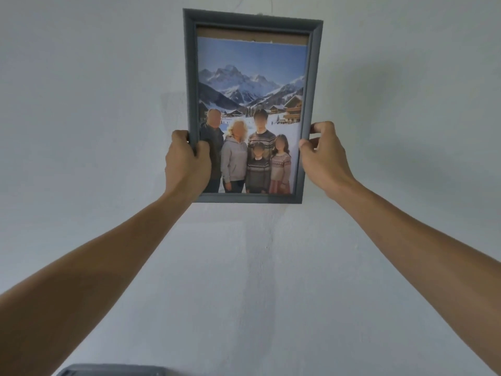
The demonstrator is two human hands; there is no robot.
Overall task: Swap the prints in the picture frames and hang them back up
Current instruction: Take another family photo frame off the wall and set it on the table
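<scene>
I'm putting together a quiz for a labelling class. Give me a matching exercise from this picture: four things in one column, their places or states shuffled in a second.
Things
1. left hand
2. right hand
3. brown backing
4. grey object

Places or states
A. at the bottom edge of the view
B. holds the right rail of the frame
C. a strip showing above the print
D. grips the left rail, thumb on the front

Pairs: 1-D, 2-B, 3-C, 4-A
</scene>
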